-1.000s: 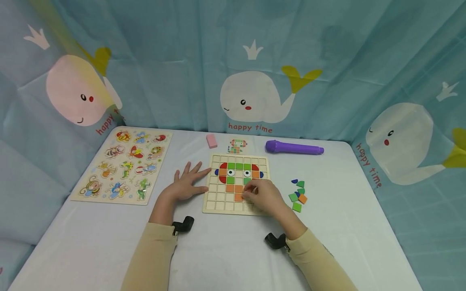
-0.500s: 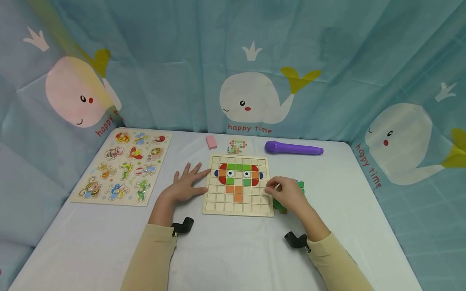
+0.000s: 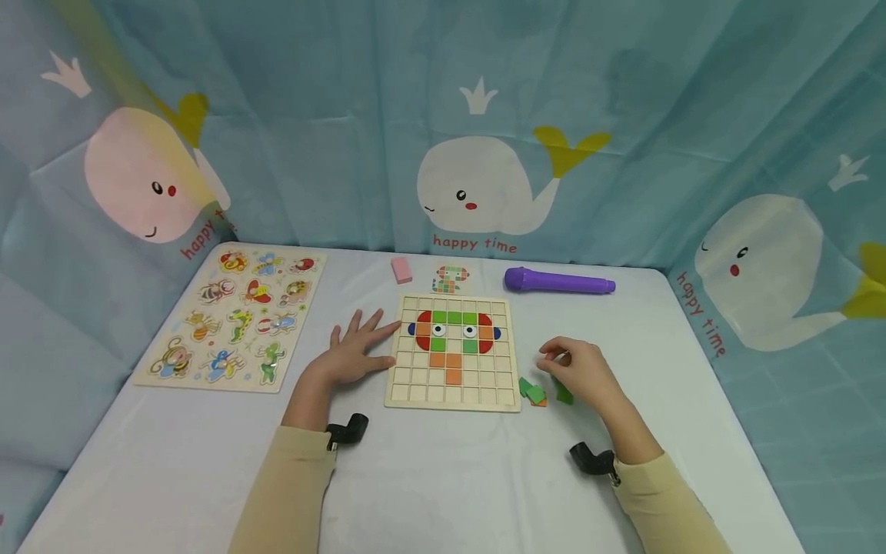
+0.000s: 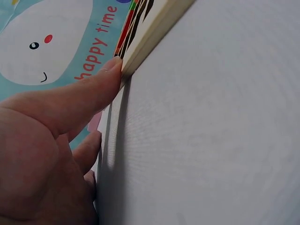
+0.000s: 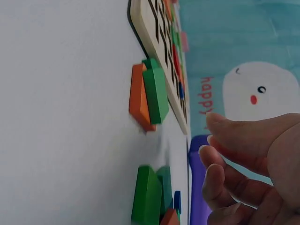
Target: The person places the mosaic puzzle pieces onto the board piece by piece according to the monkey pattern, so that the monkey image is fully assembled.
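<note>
A wooden grid board (image 3: pixel 419 377) lies mid-table, its colored tiles forming a face with round eyes. My left hand (image 3: pixel 351 355) is spread at the board's left side, fingers straight, with fingertips at its edge; the left wrist view shows the thumb (image 4: pixel 98 89) right at that edge. To the right of the board hovers my right hand (image 3: pixel 577 369), fingers loosely bent and nothing visible between them. Green tiles (image 3: pixel 535 394) overlap an orange tile (image 5: pixel 138 96) beside the board's right edge. Another green tile (image 3: pixel 564 394) lies partly hidden under my right hand, near a blue piece (image 5: pixel 177 200).
A purple toy microphone (image 3: pixel 561 282) lies at the back right. Behind the board are a small pattern card (image 3: pixel 451 278) and a pink block (image 3: pixel 401 270). An insect puzzle board (image 3: pixel 235 315) fills the left side. A whale-print curtain (image 3: pixel 332 154) surrounds the table.
My right hand has left the board's middle and moved right, over the loose tiles. Some green and orange tiles now lie closer to the board's right edge. The left hand has stayed put.
</note>
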{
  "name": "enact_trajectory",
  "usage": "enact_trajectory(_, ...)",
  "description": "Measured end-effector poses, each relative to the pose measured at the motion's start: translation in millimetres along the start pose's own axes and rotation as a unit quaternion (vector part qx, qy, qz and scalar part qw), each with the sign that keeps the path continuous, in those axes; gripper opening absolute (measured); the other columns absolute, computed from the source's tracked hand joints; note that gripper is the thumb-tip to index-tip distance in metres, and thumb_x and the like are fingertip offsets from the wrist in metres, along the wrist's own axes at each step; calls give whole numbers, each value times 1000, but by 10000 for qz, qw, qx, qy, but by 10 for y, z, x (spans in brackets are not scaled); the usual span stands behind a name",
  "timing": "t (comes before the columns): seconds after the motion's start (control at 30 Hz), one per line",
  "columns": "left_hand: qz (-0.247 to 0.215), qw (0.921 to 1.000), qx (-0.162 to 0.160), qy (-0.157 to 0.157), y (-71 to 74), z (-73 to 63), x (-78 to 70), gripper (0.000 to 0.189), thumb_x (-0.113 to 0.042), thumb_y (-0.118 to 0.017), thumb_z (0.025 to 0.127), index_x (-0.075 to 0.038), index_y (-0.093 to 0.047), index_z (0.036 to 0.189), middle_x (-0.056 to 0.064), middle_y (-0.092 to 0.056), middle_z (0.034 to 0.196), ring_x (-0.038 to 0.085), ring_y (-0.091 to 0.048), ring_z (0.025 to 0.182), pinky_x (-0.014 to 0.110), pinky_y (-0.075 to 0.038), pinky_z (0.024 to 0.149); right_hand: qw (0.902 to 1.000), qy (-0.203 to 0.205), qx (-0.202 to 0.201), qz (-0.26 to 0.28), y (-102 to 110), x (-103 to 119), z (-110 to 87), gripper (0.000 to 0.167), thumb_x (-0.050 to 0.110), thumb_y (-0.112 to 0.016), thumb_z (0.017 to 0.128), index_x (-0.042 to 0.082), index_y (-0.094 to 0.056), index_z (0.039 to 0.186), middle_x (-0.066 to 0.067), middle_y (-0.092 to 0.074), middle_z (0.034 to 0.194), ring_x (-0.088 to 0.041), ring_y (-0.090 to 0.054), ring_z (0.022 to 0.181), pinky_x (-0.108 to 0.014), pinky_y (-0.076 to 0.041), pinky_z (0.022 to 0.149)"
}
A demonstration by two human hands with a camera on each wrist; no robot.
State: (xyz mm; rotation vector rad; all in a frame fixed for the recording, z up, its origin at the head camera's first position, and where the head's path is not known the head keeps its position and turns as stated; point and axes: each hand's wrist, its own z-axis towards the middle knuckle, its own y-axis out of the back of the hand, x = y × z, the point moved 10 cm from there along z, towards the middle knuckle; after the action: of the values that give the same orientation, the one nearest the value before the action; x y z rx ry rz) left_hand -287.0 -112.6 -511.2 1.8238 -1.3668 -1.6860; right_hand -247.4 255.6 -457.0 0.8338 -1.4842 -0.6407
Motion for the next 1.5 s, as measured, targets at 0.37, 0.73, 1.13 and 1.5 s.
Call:
enact_trajectory(0.37,-101,9999,22,1,-1,-7,0,73,-44,-68,94,-33,-35,158,6,-7,172,36,17,155,66,17,118,9989,-443,105,-91,170,-362,-158,43,30,-79,89,4,-60,117,-10,-65,106,-23,-56,89,-31,-45,69)
enact_trajectory(0.73,-91,9999,-25,-44,15,-17,1,74,-42,-69,94,-31,-35,158,8,-8,171,38,16,155,67,16,117,9943,-919,480,-249,125,-667,-143,29,30,-78,89,7,-64,100,-6,-63,94,-22,-54,82,-32,-43,67)
enact_trajectory(1.13,-32,10000,-16,-40,12,-20,-9,74,-42,-69,94,-30,-36,158,9,-8,171,40,15,155,67,16,117,9928,-1017,292,-562,235,-694,-227,34,35,-80,87,5,-64,91,-7,-62,84,-22,-54,76,-31,-41,63)
enact_trajectory(1.5,-48,10000,-1,-13,3,-9,-3,74,-43,-69,94,-31,-35,158,8,-7,171,39,16,155,67,16,117,9983,-496,11,-305,278,-310,-135,29,29,-80,87,7,-61,89,-6,-63,83,-20,-53,74,-31,-41,62)
